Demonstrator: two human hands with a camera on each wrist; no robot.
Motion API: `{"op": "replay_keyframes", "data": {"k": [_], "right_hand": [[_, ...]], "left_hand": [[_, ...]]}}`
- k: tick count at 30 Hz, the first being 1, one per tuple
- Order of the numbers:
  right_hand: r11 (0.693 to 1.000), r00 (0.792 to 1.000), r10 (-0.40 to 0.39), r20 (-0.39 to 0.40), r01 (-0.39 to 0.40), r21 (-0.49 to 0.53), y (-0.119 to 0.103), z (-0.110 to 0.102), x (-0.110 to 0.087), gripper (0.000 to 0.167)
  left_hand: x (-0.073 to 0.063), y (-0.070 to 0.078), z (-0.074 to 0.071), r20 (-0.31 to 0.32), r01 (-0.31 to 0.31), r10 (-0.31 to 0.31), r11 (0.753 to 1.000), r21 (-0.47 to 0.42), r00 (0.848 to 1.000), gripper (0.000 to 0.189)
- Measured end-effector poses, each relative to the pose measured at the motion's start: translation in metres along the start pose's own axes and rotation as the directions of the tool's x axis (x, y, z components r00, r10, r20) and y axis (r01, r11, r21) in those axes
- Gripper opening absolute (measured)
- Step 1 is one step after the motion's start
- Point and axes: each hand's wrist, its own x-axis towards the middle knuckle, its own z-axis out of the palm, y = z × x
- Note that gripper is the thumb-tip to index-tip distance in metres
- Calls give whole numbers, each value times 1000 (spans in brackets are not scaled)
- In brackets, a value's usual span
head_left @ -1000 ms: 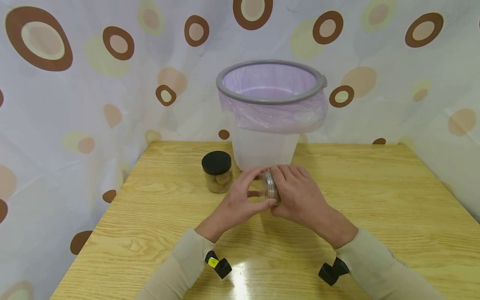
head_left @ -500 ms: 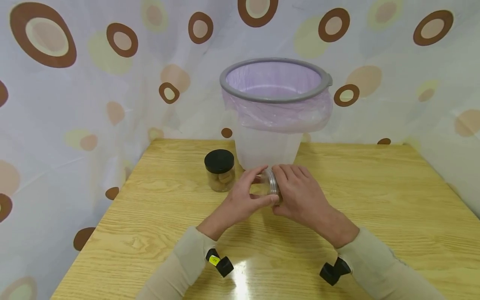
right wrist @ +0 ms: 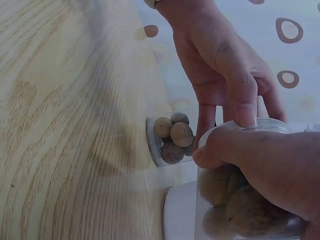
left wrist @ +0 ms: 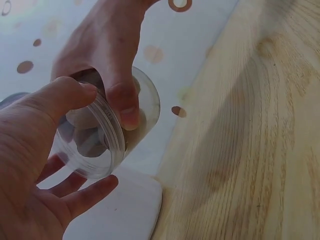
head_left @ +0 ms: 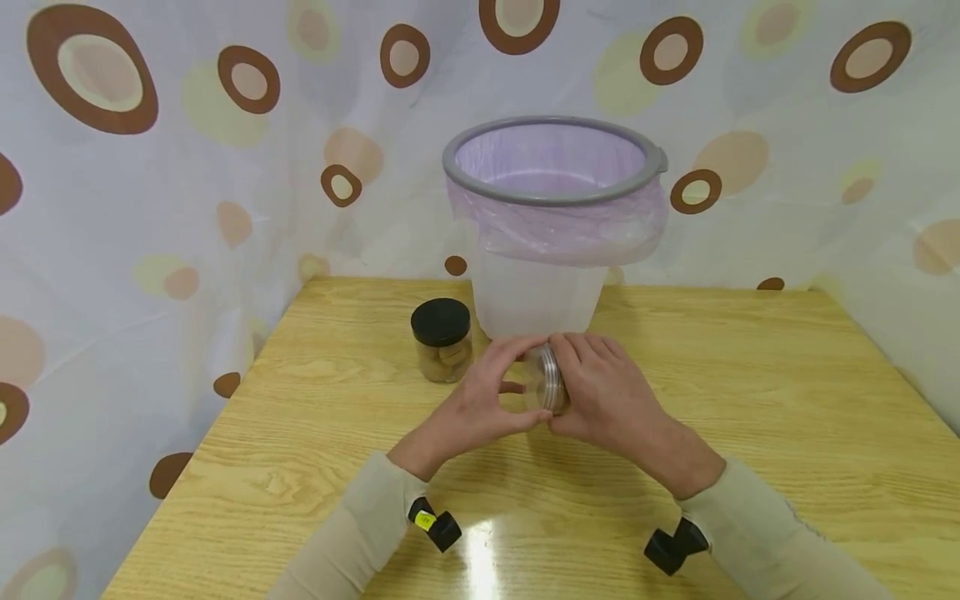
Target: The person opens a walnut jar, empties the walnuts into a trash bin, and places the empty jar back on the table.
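In the head view, both hands hold one clear jar (head_left: pixel 551 379) sideways above the table, its ridged rim end to the left. My right hand (head_left: pixel 611 404) grips its body, covering most of it. Walnuts (right wrist: pixel 255 210) show through the wall in the right wrist view. My left hand (head_left: pixel 472 404) curls its thumb and fingers around the rim end; in the left wrist view its thumb (left wrist: pixel 65 97) lies along the ridged edge. Whether a clear lid sits on that end, I cannot tell. A second jar (head_left: pixel 444 360) of walnuts with a black lid (head_left: pixel 441 322) stands upright, left of the hands.
Behind the hands stands a white bin (head_left: pixel 536 300) with a grey rim (head_left: pixel 555 201) and a lilac liner (head_left: pixel 570 237) folded over it. The wooden table (head_left: pixel 300 467) ends at a patterned cloth (head_left: pixel 247 167) at the back and sides.
My left fingers and thumb have shifted slightly around the rim end, and its ridged edge now stands a little differently. My right hand keeps its grip. The head view has shifted slightly.
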Motion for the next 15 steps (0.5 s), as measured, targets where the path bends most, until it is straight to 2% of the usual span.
{"op": "replay_keyframes", "data": {"k": [3, 7, 15], "right_hand": [[1000, 1000, -3, -4, 3, -3, -1, 0, 0, 82], [1000, 1000, -8, -7, 8, -12, -2, 2, -1, 83], [1000, 1000, -5, 16, 6, -18, -4, 3, -1, 82]], "left_hand": [[-1, 0, 0, -15, 28, -28, 1000, -14, 999, 80], [-2, 2, 0, -30, 109, -111, 993, -45, 993, 76], [-3, 6, -2, -27, 294, -295, 955, -26, 955, 71]]}}
